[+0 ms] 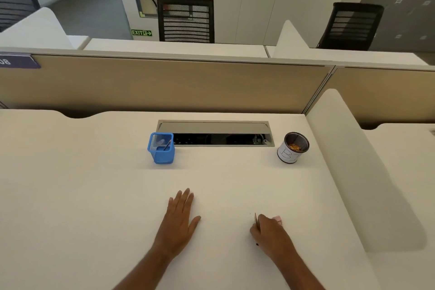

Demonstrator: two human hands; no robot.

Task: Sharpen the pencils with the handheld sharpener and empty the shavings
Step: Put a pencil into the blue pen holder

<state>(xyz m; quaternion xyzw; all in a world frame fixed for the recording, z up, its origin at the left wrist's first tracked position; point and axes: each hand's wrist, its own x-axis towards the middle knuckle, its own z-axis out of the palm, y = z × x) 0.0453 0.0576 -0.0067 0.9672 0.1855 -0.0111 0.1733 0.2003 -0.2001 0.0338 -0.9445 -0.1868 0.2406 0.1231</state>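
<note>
Resting flat on the white desk [94,195], the left hand [180,221] lies palm down with fingers spread and holds nothing. To its right, the right hand [270,231] is curled, knuckles up, closed around a pencil [256,220]. The pencil's pointed tip projects above the hand on its thumb side, aimed away from the person; a short dark bit of the other end shows below the fist, so the shaft runs through the grip rather than beside it. Just beyond the knuckles, on the far right side of this hand, a small pink object [278,219] peeks out, touching or nearly touching the fingers; whether it is the sharpener cannot be told. Farther back, left of centre, a blue mesh cup [161,148] stands upright with one pencil leaning inside. Behind it, a cable hatch [215,133] is set into the desk, its lid raised. At far right, level with the hatch, a round can [293,147] stands well apart from both hands, with orange shavings [294,147] visible inside. Beyond the desk rises a tan partition [164,85], and behind it two black mesh chairs [186,19].
</note>
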